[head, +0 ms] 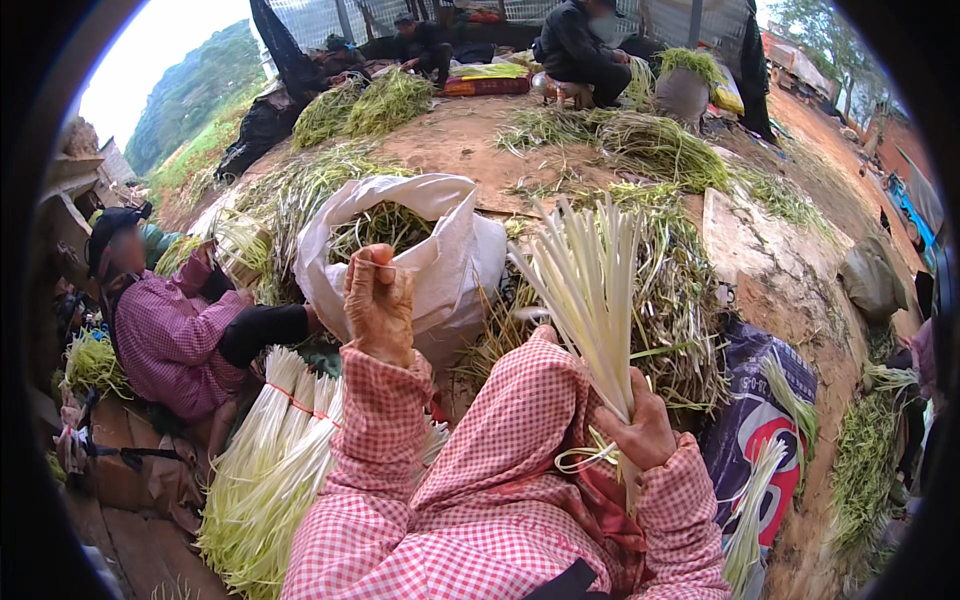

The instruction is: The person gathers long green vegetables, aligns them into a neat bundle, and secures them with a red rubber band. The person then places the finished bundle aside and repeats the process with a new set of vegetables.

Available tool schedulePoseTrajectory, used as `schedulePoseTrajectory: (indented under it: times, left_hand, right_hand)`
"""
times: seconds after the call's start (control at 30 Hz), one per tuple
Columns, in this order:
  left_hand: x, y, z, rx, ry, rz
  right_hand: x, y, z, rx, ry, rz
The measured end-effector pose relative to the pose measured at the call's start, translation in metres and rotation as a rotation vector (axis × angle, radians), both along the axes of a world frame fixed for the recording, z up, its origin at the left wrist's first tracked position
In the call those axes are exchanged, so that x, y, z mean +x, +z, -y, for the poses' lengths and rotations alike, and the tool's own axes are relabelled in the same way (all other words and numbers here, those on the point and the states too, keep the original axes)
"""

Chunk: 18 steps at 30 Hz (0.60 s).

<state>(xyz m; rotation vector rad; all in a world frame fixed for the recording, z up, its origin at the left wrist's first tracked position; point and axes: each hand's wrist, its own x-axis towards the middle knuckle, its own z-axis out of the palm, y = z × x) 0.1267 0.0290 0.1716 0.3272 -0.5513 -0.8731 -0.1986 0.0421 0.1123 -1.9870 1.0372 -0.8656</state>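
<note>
My right hand grips a bunch of pale blanched chive stalks near its lower end; the white ends fan out upward above my knee. A few thin yellowish leaves hang loose below that hand. Raised in front of a white woven sack, my left hand has its fingers curled together, pinching a thin, pale strip. Green leaf scraps fill the sack's open mouth. Left of my lap lie bundles of blanched chives, bound with red string.
A heap of untrimmed stalks lies beyond my right hand. On the right, loose chives rest on a purple printed bag. A person in a checked shirt sits close on the left; several others sit farther back.
</note>
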Motion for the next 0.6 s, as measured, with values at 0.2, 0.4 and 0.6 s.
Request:
schedulePoseTrajectory:
  times: [0.2, 0.4, 0.6]
  left_hand:
    - [-0.050, -0.044, -0.018, 0.381, -0.266, 0.408]
    - [-0.087, -0.063, -0.002, 0.318, -0.636, 0.482]
    - [-0.058, -0.047, 0.011, 0.434, -0.376, 0.380]
  right_hand:
    - [0.003, -0.001, 0.000, 0.048, 0.012, 0.010]
    - [0.003, 0.002, -0.003, 0.119, 0.078, 0.037]
    - [-0.003, 0.001, -0.004, 0.301, 0.137, 0.139]
